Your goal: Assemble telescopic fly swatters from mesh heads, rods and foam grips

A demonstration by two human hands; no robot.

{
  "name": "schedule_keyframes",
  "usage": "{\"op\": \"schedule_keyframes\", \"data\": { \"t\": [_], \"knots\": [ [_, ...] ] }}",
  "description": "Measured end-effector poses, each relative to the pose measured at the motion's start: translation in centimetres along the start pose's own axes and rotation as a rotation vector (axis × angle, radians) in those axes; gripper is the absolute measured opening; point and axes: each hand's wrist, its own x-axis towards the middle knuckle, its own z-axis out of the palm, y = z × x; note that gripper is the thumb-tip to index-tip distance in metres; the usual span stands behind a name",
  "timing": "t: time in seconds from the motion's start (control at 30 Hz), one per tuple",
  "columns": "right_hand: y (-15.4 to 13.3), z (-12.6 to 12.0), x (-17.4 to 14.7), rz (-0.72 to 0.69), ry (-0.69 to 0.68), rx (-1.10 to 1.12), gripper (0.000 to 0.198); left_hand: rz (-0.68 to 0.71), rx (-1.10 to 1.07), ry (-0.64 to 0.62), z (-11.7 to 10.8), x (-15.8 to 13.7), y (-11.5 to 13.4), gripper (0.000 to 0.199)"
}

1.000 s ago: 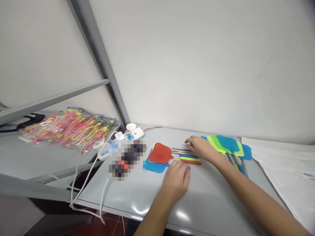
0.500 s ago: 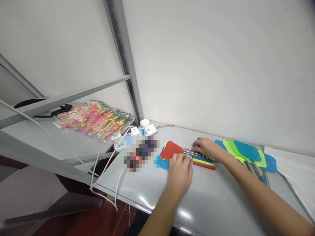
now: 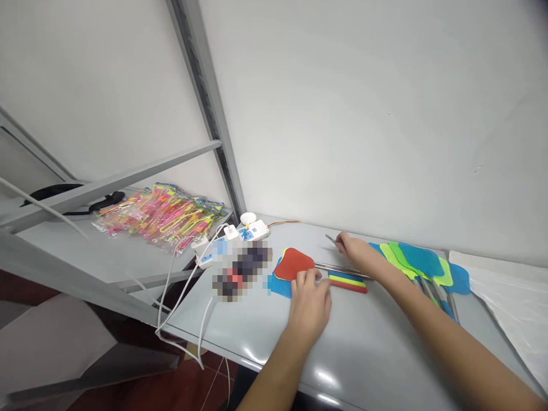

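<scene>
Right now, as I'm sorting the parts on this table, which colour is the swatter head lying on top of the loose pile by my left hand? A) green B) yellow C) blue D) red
D: the red swatter head lies on top of the pile, with a blue one showing beneath it, just beyond the fingertips of the left hand.

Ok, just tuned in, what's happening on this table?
A person sorts fly swatter parts on a grey table. The right hand pinches one thin metal rod, lifted off the rod pile. The left hand rests at the red swatter head. Assembled swatters lie to the right.
</scene>
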Motion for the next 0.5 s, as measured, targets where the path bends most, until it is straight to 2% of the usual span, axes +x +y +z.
{"op": "schedule_keyframes", "data": {
  "t": [0.07,0.1,0.17,0.23,0.27,0.33,0.5],
  "knots": [
    [-0.8,-1.1,-1.0,0.048,0.155,0.057,0.026,-0.038,0.008,0.028,-0.3,0.2,-0.6,0.019],
    [-1.4,-1.5,-1.6,0.060,0.290,0.140,0.028,-0.055,0.010,0.042,-0.4,0.3,-0.8,0.019],
    [-2.8,-2.0,-3.0,0.018,0.621,0.455,0.025,-0.076,0.013,0.058,-0.5,0.4,-0.9,0.019],
    [-4.2,-2.0,-4.3,-0.086,0.840,0.852,0.020,-0.063,0.015,0.045,-0.4,0.5,-0.5,0.018],
    [-4.8,-1.9,-4.8,-0.125,0.867,1.006,0.021,-0.043,0.016,0.030,-0.2,0.5,-0.1,0.018],
    [-5.7,-1.4,-5.6,-0.125,0.809,1.167,0.024,0.007,0.022,-0.006,0.2,0.4,0.8,0.018],
    [-5.8,-1.0,-6.5,-0.008,0.750,1.324,0.040,0.075,0.049,-0.048,0.7,0.3,2.0,0.013]
  ]
}}
